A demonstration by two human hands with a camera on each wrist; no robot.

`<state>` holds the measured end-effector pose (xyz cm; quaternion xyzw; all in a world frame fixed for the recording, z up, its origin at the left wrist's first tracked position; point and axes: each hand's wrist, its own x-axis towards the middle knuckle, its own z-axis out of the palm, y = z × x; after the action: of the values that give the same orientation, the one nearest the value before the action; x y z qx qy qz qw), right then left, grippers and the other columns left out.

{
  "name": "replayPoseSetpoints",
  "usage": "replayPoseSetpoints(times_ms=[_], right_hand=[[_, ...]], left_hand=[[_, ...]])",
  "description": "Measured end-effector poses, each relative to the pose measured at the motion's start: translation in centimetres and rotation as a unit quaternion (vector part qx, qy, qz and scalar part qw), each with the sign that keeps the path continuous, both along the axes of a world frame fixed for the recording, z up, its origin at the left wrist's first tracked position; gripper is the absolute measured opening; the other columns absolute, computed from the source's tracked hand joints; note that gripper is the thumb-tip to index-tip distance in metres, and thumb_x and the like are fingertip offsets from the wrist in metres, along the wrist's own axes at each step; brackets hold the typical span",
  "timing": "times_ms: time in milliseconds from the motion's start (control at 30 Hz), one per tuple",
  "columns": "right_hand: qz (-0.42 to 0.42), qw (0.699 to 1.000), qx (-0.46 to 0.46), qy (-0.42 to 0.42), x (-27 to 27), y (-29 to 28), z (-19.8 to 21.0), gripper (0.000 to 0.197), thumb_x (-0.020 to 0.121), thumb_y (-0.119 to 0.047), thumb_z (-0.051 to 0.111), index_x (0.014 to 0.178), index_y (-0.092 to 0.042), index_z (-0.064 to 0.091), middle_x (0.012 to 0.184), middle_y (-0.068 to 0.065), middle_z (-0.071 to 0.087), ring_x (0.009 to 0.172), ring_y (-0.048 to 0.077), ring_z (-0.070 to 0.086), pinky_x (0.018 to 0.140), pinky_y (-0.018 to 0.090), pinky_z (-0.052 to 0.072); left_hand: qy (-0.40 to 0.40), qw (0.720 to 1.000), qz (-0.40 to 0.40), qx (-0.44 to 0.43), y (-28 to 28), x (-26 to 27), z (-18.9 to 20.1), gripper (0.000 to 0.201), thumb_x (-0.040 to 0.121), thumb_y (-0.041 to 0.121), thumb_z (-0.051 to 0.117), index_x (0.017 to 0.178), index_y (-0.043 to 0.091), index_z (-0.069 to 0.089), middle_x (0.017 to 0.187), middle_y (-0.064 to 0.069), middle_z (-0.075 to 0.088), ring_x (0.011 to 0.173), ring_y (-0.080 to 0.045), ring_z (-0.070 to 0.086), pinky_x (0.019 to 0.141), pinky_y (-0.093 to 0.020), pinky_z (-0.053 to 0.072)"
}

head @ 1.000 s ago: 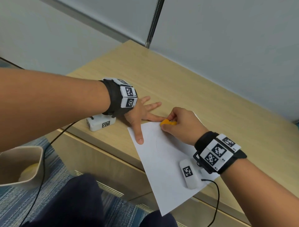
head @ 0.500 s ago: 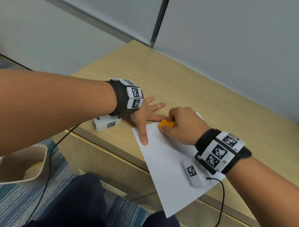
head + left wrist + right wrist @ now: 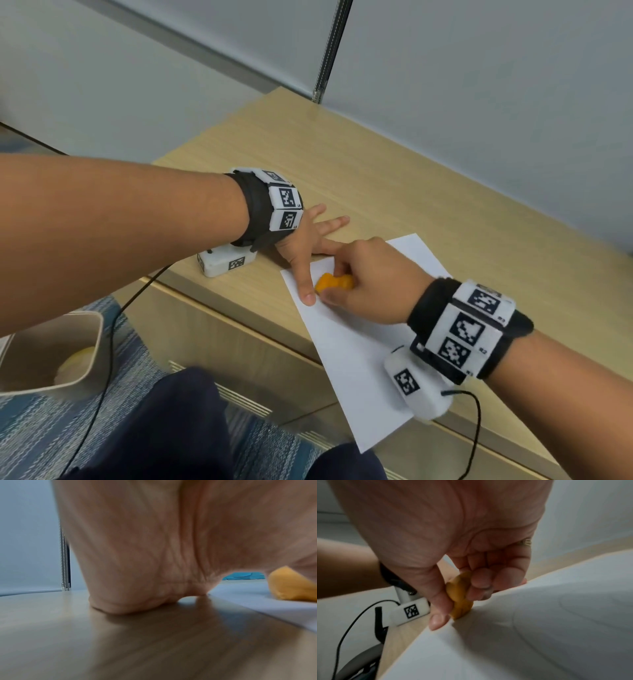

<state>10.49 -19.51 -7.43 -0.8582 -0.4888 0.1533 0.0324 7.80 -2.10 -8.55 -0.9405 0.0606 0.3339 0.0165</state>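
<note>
A white sheet of paper (image 3: 356,346) lies on the wooden desk (image 3: 428,205), its near corner hanging over the front edge. My left hand (image 3: 305,246) lies flat with fingers spread, thumb pressing the paper's left edge. My right hand (image 3: 363,284) pinches a small orange eraser-like piece (image 3: 334,282) between thumb and fingers and holds it down on the paper close to the left thumb. The right wrist view has the orange piece (image 3: 459,596) on the paper (image 3: 539,628) near its edge. In the left wrist view the orange piece (image 3: 291,585) shows at the right, beyond the palm (image 3: 154,547).
A white tagged sensor box (image 3: 224,262) with a black cable lies on the desk by my left wrist. Another tagged box (image 3: 416,387) hangs under my right wrist, over the paper. A beige bin (image 3: 51,353) stands on the striped carpet at lower left. Grey wall panels close the desk's far side.
My right hand has slid the orange piece toward me along the paper's left part, from near the top corner to beside my left thumb tip. The left hand stays put.
</note>
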Motion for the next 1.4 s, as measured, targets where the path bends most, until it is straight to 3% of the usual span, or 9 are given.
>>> replayPoseSetpoints(times_ms=[200, 367, 500, 600, 800, 933, 1067, 1167, 1400], right_hand=[[-0.066, 0.996, 0.013, -0.067, 3.0, 0.3, 0.7, 0.029, 0.085, -0.042, 0.068, 0.078, -0.014, 0.064, 0.072, 0.003, 0.064, 0.069, 0.023, 0.061, 0.053, 0.030, 0.040], [-0.038, 0.999, 0.002, 0.032, 1.2, -0.3, 0.3, 0.033, 0.084, -0.043, 0.073, 0.076, -0.012, 0.066, 0.065, 0.000, 0.063, 0.061, 0.016, 0.058, 0.058, 0.034, 0.047], [-0.095, 0.993, 0.040, -0.052, 3.3, -0.2, 0.4, 0.028, 0.082, -0.044, 0.068, 0.074, -0.017, 0.063, 0.069, 0.001, 0.064, 0.068, 0.023, 0.062, 0.059, 0.035, 0.051], [-0.019, 1.000, 0.013, 0.008, 0.4, -0.1, -0.2, 0.028, 0.084, -0.043, 0.070, 0.074, -0.018, 0.061, 0.066, -0.002, 0.061, 0.062, 0.015, 0.058, 0.055, 0.032, 0.045], [-0.101, 0.994, 0.041, -0.021, 3.5, 0.3, 0.6, 0.031, 0.082, -0.042, 0.075, 0.076, -0.013, 0.066, 0.070, 0.002, 0.063, 0.068, 0.021, 0.060, 0.055, 0.030, 0.042], [-0.037, 0.997, 0.015, 0.065, 0.8, -0.2, -0.2, 0.034, 0.083, -0.040, 0.076, 0.076, -0.008, 0.066, 0.066, 0.005, 0.064, 0.059, 0.016, 0.056, 0.058, 0.035, 0.046], [-0.177, 0.982, 0.067, 0.018, 6.0, -2.3, 1.4, 0.036, 0.086, -0.045, 0.075, 0.079, -0.010, 0.064, 0.075, 0.003, 0.068, 0.069, 0.024, 0.068, 0.065, 0.039, 0.054], [-0.290, 0.942, 0.133, 0.103, 9.2, -5.0, 2.3, 0.039, 0.090, -0.040, 0.075, 0.085, -0.005, 0.061, 0.075, 0.010, 0.069, 0.062, 0.023, 0.066, 0.071, 0.045, 0.063], [-0.288, 0.933, 0.115, 0.181, 7.4, -6.6, -0.2, 0.032, 0.092, -0.036, 0.074, 0.101, -0.007, 0.066, 0.073, 0.007, 0.070, 0.064, 0.024, 0.065, 0.069, 0.041, 0.059]], left_hand=[[0.000, 1.000, 0.000, -0.004, 0.0, 0.1, -0.1, 0.128, 0.057, 0.081, 0.072, 0.142, 0.062, -0.023, 0.151, 0.011, -0.047, 0.142, -0.035, -0.037, 0.107, -0.073, -0.009], [0.001, 1.000, -0.005, -0.001, 0.1, 0.1, 0.0, 0.127, 0.058, 0.081, 0.071, 0.142, 0.062, -0.022, 0.151, 0.009, -0.048, 0.141, -0.038, -0.038, 0.107, -0.073, -0.008], [-0.001, 1.000, -0.007, 0.004, -0.1, 0.2, -0.2, 0.129, 0.057, 0.082, 0.071, 0.139, 0.063, -0.026, 0.151, 0.009, -0.047, 0.141, -0.037, -0.038, 0.107, -0.074, -0.008], [0.000, 1.000, -0.006, 0.002, 0.0, 0.2, -0.1, 0.126, 0.059, 0.080, 0.072, 0.143, 0.061, -0.020, 0.151, 0.008, -0.048, 0.141, -0.038, -0.039, 0.107, -0.073, -0.009], [-0.003, 1.000, -0.001, 0.000, 0.0, 0.1, -0.1, 0.128, 0.058, 0.081, 0.071, 0.140, 0.063, -0.024, 0.151, 0.009, -0.047, 0.141, -0.035, -0.039, 0.107, -0.073, -0.009], [-0.006, 1.000, -0.006, 0.000, 0.1, 0.2, -0.1, 0.126, 0.058, 0.081, 0.071, 0.142, 0.064, -0.022, 0.152, 0.008, -0.047, 0.141, -0.038, -0.038, 0.107, -0.074, -0.008], [-0.009, 1.000, -0.003, -0.010, 0.2, 0.2, -0.3, 0.128, 0.056, 0.082, 0.072, 0.138, 0.067, -0.026, 0.152, 0.010, -0.046, 0.142, -0.037, -0.037, 0.106, -0.074, -0.008], [-0.012, 1.000, -0.002, -0.012, 0.2, 0.1, -0.5, 0.128, 0.054, 0.084, 0.071, 0.138, 0.067, -0.024, 0.152, 0.011, -0.046, 0.143, -0.037, -0.036, 0.107, -0.073, -0.008], [-0.018, 1.000, -0.001, -0.023, -0.1, 0.0, 0.0, 0.129, 0.055, 0.082, 0.073, 0.143, 0.064, -0.019, 0.154, 0.011, -0.043, 0.143, -0.036, -0.035, 0.109, -0.072, -0.007]])
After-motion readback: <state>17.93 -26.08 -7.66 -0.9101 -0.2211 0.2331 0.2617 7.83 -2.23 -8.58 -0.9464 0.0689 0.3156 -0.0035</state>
